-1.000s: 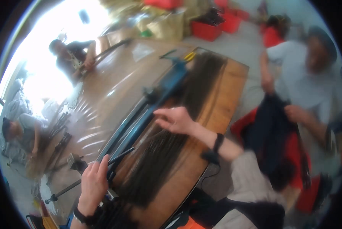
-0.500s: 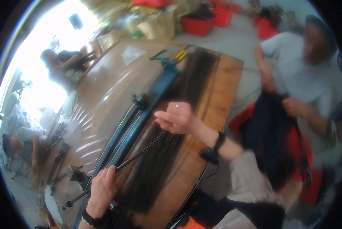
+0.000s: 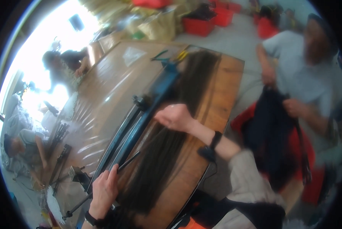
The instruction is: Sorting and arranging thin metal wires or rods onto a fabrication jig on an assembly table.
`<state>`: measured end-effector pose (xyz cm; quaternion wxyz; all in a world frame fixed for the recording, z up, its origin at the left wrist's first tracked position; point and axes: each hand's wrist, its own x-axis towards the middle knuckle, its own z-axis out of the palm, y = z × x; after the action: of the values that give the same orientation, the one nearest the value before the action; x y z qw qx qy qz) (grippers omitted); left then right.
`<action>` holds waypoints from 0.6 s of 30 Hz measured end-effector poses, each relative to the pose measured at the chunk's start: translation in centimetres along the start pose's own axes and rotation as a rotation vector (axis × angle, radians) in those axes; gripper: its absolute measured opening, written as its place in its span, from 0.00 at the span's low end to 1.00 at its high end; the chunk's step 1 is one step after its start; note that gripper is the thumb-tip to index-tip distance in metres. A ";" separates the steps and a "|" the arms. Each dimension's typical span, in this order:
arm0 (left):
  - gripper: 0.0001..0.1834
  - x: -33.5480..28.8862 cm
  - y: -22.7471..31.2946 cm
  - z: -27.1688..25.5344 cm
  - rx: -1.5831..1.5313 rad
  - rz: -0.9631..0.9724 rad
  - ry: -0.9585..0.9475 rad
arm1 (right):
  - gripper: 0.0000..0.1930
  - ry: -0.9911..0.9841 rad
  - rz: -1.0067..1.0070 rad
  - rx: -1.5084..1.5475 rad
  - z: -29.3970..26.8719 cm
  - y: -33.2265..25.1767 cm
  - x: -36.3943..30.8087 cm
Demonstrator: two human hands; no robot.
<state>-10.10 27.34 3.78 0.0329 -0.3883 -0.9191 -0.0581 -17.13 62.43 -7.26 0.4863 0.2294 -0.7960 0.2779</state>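
My left hand (image 3: 104, 187) is closed around a thin dark rod (image 3: 129, 162), whose bare upper end points up and to the right. The rod's lower end comes out below the hand, beside a long blue metal fixture (image 3: 134, 131). My right hand (image 3: 175, 117) is closed over the table, to the right of that fixture. Its fingertips are curled under, and what they hold, if anything, is hidden and blurred. Below it lies a wide bundle of dark coil springs (image 3: 155, 168), smeared by motion.
Pliers with green handles (image 3: 159, 56) and a yellow-handled tool (image 3: 181, 56) lie at the fixture's far end. Clear plastic sheeting covers the table's left side (image 3: 102, 99). A co-worker (image 3: 300, 72) sits at the right with dark cloth; others work at the left. Red bins (image 3: 197, 26) stand behind.
A coil spring stretched from the rod's upper end toward my right hand before; now that end shows bare. My right hand's fingers have curled in more. My left hand keeps the rod.
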 end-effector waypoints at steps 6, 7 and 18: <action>0.23 -1.2 -0.1 -0.4 -0.022 -0.054 -0.040 | 0.04 -0.042 -0.010 -0.136 -0.3 2.8 0.0; 0.23 -1.3 -0.2 -0.3 -0.024 -0.057 -0.042 | 0.05 0.017 -0.008 -0.179 -0.6 3.1 0.0; 0.22 -1.7 -0.2 -0.8 -0.029 -0.059 -0.034 | 0.07 -0.031 -0.013 -0.286 -1.1 3.9 -0.5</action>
<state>-9.10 25.87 4.38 0.0097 -0.3622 -0.9297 -0.0659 -18.68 66.11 -8.19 0.5033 0.1673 -0.8335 0.1547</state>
